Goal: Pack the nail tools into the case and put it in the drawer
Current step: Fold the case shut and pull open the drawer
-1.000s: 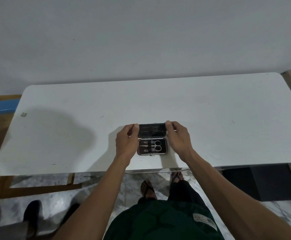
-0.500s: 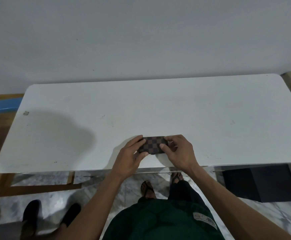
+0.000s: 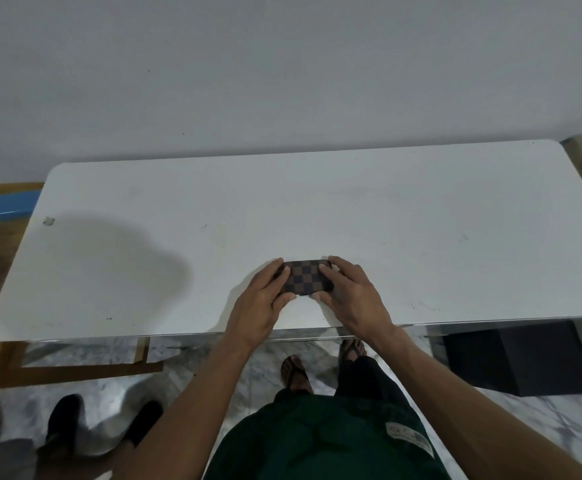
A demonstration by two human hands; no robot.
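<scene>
Lid now closed: one checkered case (image 3: 305, 280) on table (image 3: 421, 237), two hands' fingers (image 3: 326, 270) gripping its ends.

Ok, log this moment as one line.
stage: case closed | brown checkered case on white table | left hand, right hand grip its ends | drawer: not in view

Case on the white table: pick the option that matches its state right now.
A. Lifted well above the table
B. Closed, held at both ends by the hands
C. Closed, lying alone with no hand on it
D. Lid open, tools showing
B. Only the checkered outside of the case shows, no tools, and it sits on the table with the left hand and right hand gripping its two ends.
</scene>
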